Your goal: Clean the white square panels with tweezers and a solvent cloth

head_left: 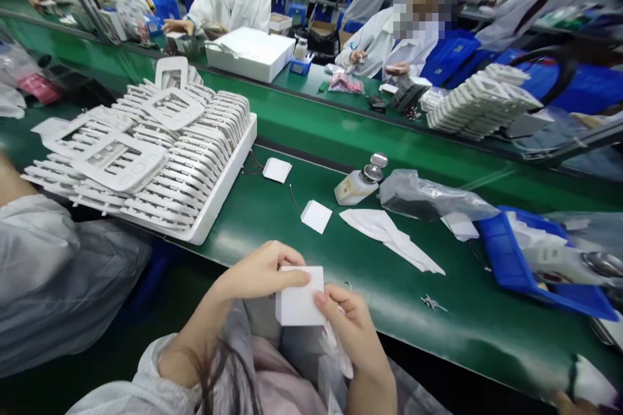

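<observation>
Above the table's front edge, my left hand [265,270] and my right hand [351,321] both grip a thin white square panel [300,308]. The left thumb lies on its top face and the right thumb presses its right side. A crumpled white wipe [335,349] hangs from the right hand, below the panel. On the green table, two similar white panels with thin wires lie apart: one nearer panel [317,216] and one farther panel [277,170]. To their right, a pump-top bottle [357,185] leans, and a folded white cloth [389,237] lies flat.
At the left, a white foam tray [207,225] bears rows of white plastic frames [195,155]. A blue bin [501,259] with items stands right, near clear plastic bags [428,194] and small metal pieces [432,303]. A green divider [302,110] separates co-workers opposite.
</observation>
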`<state>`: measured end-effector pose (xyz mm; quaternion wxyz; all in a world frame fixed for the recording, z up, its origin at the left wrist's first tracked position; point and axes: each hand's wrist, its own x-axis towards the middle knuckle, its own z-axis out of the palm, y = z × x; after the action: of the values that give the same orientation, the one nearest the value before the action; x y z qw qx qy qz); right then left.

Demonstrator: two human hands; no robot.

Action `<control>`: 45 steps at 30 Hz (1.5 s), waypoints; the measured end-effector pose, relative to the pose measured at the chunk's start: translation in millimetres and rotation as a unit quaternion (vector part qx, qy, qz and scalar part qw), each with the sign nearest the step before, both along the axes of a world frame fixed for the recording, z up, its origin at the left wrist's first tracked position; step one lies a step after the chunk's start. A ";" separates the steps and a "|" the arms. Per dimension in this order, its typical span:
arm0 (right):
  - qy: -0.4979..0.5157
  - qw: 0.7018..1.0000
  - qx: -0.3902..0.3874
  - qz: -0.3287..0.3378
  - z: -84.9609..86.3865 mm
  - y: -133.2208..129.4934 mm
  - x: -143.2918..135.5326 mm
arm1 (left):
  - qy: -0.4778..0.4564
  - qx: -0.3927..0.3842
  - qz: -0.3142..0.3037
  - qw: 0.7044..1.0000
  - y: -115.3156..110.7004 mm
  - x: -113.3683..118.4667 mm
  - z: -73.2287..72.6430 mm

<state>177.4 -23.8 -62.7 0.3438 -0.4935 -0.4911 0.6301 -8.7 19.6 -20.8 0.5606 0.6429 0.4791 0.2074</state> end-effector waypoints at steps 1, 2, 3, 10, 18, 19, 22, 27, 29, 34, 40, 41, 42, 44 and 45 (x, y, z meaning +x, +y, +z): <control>-0.005 1.000 0.000 -0.016 1.6 0.5 -0.9 | 0.011 0.019 0.001 1.000 0.7 -1.3 2.1; -0.017 0.999 0.004 -0.048 3.7 1.6 -2.4 | 0.021 0.043 0.009 0.999 1.5 -1.1 4.5; -0.034 0.995 0.012 -0.090 6.4 3.4 -4.8 | 0.034 0.076 0.014 0.996 2.5 0.5 7.0; -0.024 0.991 0.022 -0.132 24.9 18.9 -11.6 | 0.224 0.284 -0.104 0.926 16.5 2.6 26.3; 0.109 0.902 0.007 -0.419 47.5 7.1 44.5 | 0.469 0.224 0.054 0.853 144.6 -46.9 22.6; 0.118 0.892 0.016 -0.436 48.7 4.5 50.1 | 0.484 0.208 0.038 0.849 163.8 -46.4 15.6; 0.128 0.889 0.019 -0.440 45.8 -3.7 64.3 | 0.498 0.183 -0.027 0.847 204.4 -42.8 -6.3; 0.108 0.898 -0.004 -0.427 32.8 -11.0 81.7 | 0.499 0.168 -0.083 0.846 222.4 -42.4 -24.8; 0.112 0.894 -0.010 -0.433 30.2 -10.5 84.5 | 0.494 0.169 -0.096 0.847 223.7 -41.1 -26.4; 0.098 0.899 -0.036 -0.425 24.4 -8.6 84.9 | 0.493 0.172 -0.108 0.846 230.9 -33.7 -27.3; 0.056 0.918 0.001 -0.393 19.3 -9.0 85.9 | 0.454 0.252 -0.108 0.847 209.7 -21.6 -21.5; 0.053 0.918 0.011 -0.392 19.1 -8.5 86.2 | 0.441 0.277 -0.107 0.847 198.2 -15.2 -22.8; 0.053 0.919 0.016 -0.390 18.5 -7.7 86.5 | 0.425 0.304 -0.109 0.845 184.8 -7.2 -26.0; 0.057 0.921 0.019 -0.384 16.1 -5.7 87.6 | 0.391 0.364 -0.118 0.837 155.2 11.0 -38.7; 0.058 0.924 0.019 -0.377 14.3 -4.9 88.3 | 0.372 0.392 -0.132 0.831 140.8 19.5 -47.8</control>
<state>265.7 -28.8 -48.4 0.5934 -0.5979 -0.2597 0.4722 10.8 160.4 -68.7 0.0625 0.8943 0.4407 0.0468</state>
